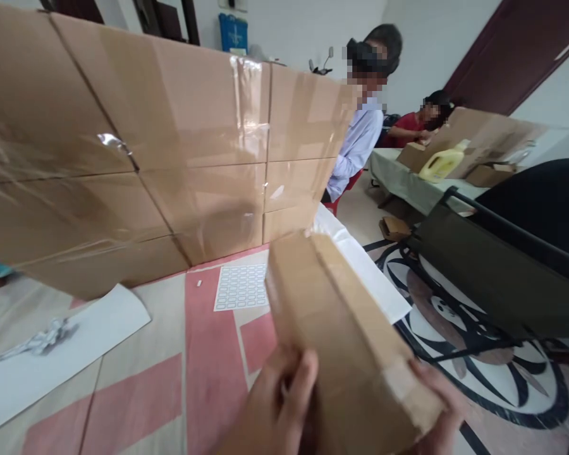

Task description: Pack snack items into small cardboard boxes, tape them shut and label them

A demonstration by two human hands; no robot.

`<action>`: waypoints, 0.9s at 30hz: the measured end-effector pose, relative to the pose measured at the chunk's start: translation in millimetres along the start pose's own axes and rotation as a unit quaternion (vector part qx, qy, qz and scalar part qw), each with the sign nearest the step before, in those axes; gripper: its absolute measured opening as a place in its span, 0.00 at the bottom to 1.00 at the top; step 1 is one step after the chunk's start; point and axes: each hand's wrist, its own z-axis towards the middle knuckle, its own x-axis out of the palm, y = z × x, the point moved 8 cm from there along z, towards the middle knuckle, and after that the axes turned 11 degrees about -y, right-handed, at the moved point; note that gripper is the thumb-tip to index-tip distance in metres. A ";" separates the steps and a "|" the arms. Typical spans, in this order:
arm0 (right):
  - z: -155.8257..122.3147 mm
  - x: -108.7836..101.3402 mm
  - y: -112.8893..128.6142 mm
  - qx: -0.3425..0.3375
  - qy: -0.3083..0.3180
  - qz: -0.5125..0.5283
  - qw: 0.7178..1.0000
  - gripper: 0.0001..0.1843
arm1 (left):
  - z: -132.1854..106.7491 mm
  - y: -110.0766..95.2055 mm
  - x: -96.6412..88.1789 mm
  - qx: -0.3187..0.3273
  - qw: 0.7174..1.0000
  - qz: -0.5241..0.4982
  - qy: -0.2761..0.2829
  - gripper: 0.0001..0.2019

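Observation:
A small brown cardboard box (341, 335) is held up close at the bottom centre, its near end sealed with tape. My left hand (277, 411) grips its left side, thumb pressed on top and fingers curled under. My right hand (439, 411) wraps round the box's near right corner; only some of its fingers show at the frame's lower edge. The box is tilted, its far end pointing away over the table.
A wall of large taped cardboard cartons (146, 145) stands across the table. A label sheet (241, 287) and white paper (61, 354) lie on the pink-patterned cloth (203, 373). A dark folding cot (493, 265) is at right. Two people sit beyond by a table with a yellow jug (440, 164).

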 end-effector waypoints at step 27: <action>252.2 91.8 -293.5 0.128 -0.121 0.078 0.981 0.19 | 267.2 171.2 246.7 -0.168 0.974 0.001 0.153 0.35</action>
